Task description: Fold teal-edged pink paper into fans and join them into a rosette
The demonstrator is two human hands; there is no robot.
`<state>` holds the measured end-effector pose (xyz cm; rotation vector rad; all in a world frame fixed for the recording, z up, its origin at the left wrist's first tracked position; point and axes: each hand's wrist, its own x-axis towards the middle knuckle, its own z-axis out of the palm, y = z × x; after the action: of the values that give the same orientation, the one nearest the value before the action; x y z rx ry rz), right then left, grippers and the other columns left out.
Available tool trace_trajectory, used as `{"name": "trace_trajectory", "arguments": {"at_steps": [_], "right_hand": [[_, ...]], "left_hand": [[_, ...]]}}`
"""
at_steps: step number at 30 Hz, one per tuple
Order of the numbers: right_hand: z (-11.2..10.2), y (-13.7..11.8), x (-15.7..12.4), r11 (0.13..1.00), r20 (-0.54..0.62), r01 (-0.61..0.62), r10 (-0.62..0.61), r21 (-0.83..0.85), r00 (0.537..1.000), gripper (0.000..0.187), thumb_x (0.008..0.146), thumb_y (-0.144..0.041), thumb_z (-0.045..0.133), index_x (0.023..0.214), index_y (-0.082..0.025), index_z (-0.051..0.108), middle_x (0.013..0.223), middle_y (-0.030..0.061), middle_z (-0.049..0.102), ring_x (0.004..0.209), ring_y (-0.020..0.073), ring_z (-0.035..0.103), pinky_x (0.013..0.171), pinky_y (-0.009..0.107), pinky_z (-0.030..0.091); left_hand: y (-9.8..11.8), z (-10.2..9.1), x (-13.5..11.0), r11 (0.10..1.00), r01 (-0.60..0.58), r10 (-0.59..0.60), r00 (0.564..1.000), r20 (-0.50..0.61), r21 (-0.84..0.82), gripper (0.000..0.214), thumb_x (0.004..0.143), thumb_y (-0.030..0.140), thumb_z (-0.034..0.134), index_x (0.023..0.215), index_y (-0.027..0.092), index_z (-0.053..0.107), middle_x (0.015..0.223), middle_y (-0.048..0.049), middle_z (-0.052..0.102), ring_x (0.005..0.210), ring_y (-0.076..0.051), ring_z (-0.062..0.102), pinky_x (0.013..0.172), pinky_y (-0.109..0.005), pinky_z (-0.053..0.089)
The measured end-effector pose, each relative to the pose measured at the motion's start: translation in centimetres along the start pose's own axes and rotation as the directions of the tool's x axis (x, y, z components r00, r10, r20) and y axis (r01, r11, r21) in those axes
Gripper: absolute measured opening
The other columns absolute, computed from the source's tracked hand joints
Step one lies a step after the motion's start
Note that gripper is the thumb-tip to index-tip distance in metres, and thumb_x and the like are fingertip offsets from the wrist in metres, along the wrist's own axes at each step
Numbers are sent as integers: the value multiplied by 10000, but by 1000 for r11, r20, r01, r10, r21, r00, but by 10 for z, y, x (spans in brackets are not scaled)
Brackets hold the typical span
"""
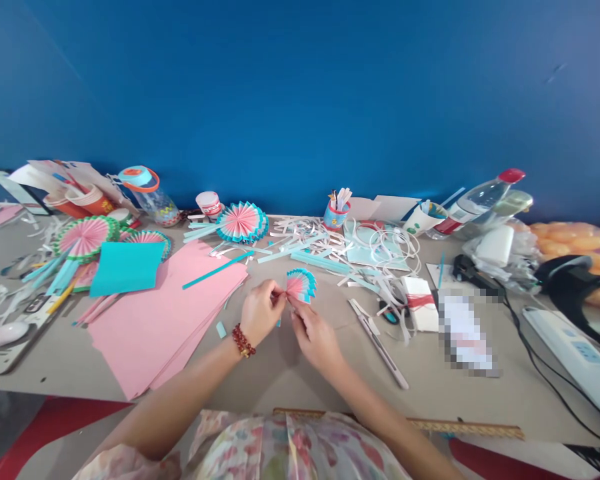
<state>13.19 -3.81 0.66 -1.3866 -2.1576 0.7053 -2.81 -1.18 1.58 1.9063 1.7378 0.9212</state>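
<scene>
A small pleated paper fan (301, 285), pink inside with a blue-and-white edge, is spread between my hands over the middle of the table. My left hand (263, 309), with a beaded bracelet at the wrist, pinches the fan's gathered base. My right hand (316, 335) is closed on the lower side of the same fan, thumb and fingers near its base. The fingertips partly hide the point where the pleats meet. Left of my hands lie pink paper sheets (175, 313) with a blue strip (218, 269) across them.
Finished paper rosettes (243, 222) stand at the back and left, near a turquoise sheet (127, 268). White paper scraps (310, 233) heap behind my hands. To the right lie a utility knife (383, 350), a tilted bottle (480, 200) and a power strip (575, 360). A ruler (465, 427) lies along the front edge.
</scene>
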Motion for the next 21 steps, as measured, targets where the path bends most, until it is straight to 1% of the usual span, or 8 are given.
{"name": "trace_trajectory", "arguments": {"at_steps": [4, 7, 9, 12, 15, 18, 21], "right_hand": [[6, -7, -9, 997, 79, -55, 60, -60, 995, 479, 957, -184, 368, 1429, -175, 450, 1233, 141, 668, 904, 235, 710, 733, 326, 555], [4, -10, -13, 992, 100, -109, 116, -70, 988, 432, 973, -207, 357, 1381, -183, 494, 1296, 121, 638, 923, 220, 708, 733, 298, 545], [1, -11, -14, 986, 118, -120, 134, -120, 984, 401, 976, -218, 368, 1346, -191, 521, 1286, 112, 645, 902, 216, 710, 694, 279, 527], [-2, -7, -16, 966, 155, -109, 148, -233, 977, 371, 969, -209, 387, 1304, -191, 544, 1175, 110, 694, 811, 208, 711, 610, 255, 474], [-2, -2, -16, 949, 186, -108, 168, -296, 968, 333, 964, -199, 398, 1246, -184, 573, 998, 94, 735, 744, 198, 697, 573, 244, 421], [-4, 2, -17, 953, 201, -104, 166, -286, 966, 308, 957, -193, 414, 1204, -202, 597, 922, 71, 744, 758, 196, 691, 586, 240, 396], [-10, 6, -15, 967, 200, -110, 158, -232, 967, 288, 950, -192, 432, 1164, -222, 624, 968, 61, 744, 801, 189, 687, 617, 237, 391]], "left_hand": [[4, -1, -7, 994, -26, 22, 999, 33, 106, 117, 862, 160, 534, 753, 199, 528, 757, -13, 633, 771, -188, 608, 741, -305, 411], [7, -2, -15, 989, -35, 26, 998, 63, 143, 129, 866, 150, 523, 748, 203, 520, 745, -11, 618, 748, -185, 591, 705, -295, 388], [9, -2, -20, 987, -41, 27, 996, 89, 157, 132, 870, 145, 512, 752, 206, 520, 757, -12, 617, 744, -180, 583, 676, -285, 377], [12, -2, -26, 983, -48, 22, 989, 145, 177, 144, 869, 131, 498, 752, 211, 521, 784, -13, 621, 762, -175, 581, 665, -275, 371], [14, 0, -29, 982, -62, 27, 980, 196, 177, 143, 863, 121, 497, 757, 212, 527, 797, -12, 627, 771, -174, 584, 667, -270, 372], [12, 1, -28, 984, -87, 50, 972, 228, 152, 126, 864, 125, 505, 782, 211, 549, 806, -9, 636, 769, -170, 591, 674, -265, 375], [9, 0, -24, 991, -101, 73, 963, 261, 93, 121, 883, 148, 512, 807, 211, 582, 826, -5, 654, 769, -163, 603, 674, -256, 382]]}}
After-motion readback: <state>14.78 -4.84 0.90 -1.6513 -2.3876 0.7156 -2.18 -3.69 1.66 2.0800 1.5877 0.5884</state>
